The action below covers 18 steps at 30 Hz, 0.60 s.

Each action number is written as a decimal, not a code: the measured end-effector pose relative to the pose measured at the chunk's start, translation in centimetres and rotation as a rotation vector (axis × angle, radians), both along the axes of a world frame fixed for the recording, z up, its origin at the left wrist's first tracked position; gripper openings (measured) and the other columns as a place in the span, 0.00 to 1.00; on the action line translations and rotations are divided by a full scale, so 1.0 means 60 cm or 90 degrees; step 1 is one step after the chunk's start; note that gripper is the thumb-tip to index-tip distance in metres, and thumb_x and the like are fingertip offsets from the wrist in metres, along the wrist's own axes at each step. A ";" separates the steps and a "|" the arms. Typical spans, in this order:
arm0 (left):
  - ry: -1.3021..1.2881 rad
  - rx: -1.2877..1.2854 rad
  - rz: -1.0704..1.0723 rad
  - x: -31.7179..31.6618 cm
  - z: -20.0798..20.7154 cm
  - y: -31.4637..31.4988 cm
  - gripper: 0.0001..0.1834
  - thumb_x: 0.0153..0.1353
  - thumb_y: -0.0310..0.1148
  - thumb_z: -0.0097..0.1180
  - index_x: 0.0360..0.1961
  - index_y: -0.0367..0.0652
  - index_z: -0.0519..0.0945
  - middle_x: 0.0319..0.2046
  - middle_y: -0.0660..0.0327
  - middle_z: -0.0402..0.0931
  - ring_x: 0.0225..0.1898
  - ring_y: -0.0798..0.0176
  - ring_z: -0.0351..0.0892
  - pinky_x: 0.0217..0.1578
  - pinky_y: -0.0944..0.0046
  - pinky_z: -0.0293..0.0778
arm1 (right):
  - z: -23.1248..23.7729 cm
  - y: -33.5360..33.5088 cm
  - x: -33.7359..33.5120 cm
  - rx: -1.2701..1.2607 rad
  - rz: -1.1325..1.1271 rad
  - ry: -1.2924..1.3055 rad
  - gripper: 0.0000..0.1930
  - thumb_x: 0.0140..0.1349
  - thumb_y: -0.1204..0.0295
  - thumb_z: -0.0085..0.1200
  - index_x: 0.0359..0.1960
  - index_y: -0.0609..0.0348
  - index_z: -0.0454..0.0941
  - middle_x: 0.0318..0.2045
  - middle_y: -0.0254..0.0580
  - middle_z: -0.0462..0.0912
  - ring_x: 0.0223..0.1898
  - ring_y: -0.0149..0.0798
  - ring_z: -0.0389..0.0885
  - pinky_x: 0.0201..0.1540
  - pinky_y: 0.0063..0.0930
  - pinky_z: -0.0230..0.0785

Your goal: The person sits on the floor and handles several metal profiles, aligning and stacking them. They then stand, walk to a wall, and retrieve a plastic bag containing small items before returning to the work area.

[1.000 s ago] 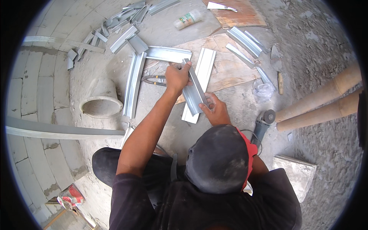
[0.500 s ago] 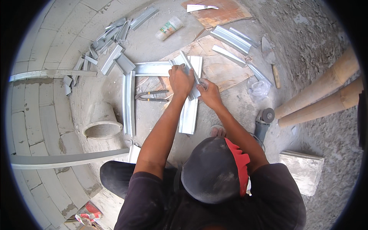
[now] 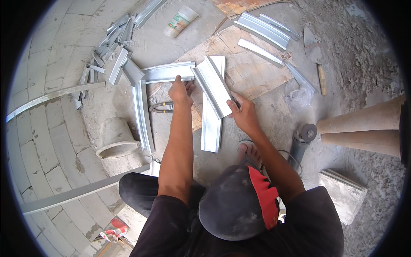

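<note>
A short silvery metal channel (image 3: pixel 213 87) lies aslant over a longer upright channel piece (image 3: pixel 210 132). My right hand (image 3: pixel 244 113) grips its near right end, thumb on top and fingers around the edge. My left hand (image 3: pixel 181 91) has let go of it, index finger stretched to the near edge of a crosswise metal channel (image 3: pixel 169 72), the other fingers partly bent and apart from it. Below the left wrist lie snips with yellow-marked handles (image 3: pixel 162 107), partly covered by the arm. Another channel (image 3: pixel 143 115) runs toward me at the left, meeting the crosswise one.
Metal offcuts (image 3: pixel 115 38) are heaped at the far left. A plastic cup (image 3: pixel 180 21), a plywood sheet (image 3: pixel 257 64) and a trowel (image 3: pixel 322 79) lie further out. A bucket (image 3: pixel 116 139) rests tipped at left; an angle grinder (image 3: pixel 302 143) and bamboo poles (image 3: pixel 359 122) are at right.
My left hand has left the short channel and moved left to the crosswise one. The short channel has turned its broad face up, still in my right hand. The view has shifted slightly.
</note>
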<state>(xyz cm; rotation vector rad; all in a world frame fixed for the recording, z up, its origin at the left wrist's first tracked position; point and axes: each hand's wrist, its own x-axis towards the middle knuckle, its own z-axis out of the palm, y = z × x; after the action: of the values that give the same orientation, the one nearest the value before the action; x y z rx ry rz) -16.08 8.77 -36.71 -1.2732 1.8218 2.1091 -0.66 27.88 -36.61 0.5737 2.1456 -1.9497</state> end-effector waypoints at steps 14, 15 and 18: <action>0.120 -0.358 -0.358 0.046 0.008 0.009 0.34 0.73 0.54 0.59 0.56 0.25 0.81 0.35 0.48 0.85 0.40 0.52 0.86 0.46 0.55 0.79 | 0.007 -0.042 -0.020 -0.174 -0.128 0.029 0.23 0.76 0.70 0.54 0.65 0.76 0.73 0.46 0.58 0.87 0.36 0.38 0.89 0.33 0.27 0.87; 0.147 -0.472 -0.395 0.067 -0.007 -0.001 0.37 0.70 0.55 0.61 0.57 0.24 0.80 0.38 0.44 0.85 0.42 0.46 0.86 0.48 0.50 0.79 | 0.008 -0.038 -0.018 -0.168 -0.161 0.037 0.23 0.76 0.70 0.53 0.65 0.76 0.73 0.46 0.58 0.87 0.38 0.38 0.89 0.34 0.27 0.88; 0.070 -0.706 -0.540 0.140 0.046 0.062 0.54 0.56 0.61 0.72 0.69 0.26 0.69 0.57 0.37 0.75 0.59 0.35 0.76 0.57 0.42 0.76 | 0.020 0.012 -0.006 -0.141 -0.249 0.056 0.22 0.77 0.71 0.52 0.65 0.76 0.73 0.47 0.56 0.87 0.40 0.38 0.89 0.35 0.28 0.89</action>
<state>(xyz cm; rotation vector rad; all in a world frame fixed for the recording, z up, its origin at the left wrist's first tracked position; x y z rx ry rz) -7.67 12.51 -33.94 -0.2151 2.9406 0.6935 -1.04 28.61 -35.43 0.9390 1.9387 -2.4150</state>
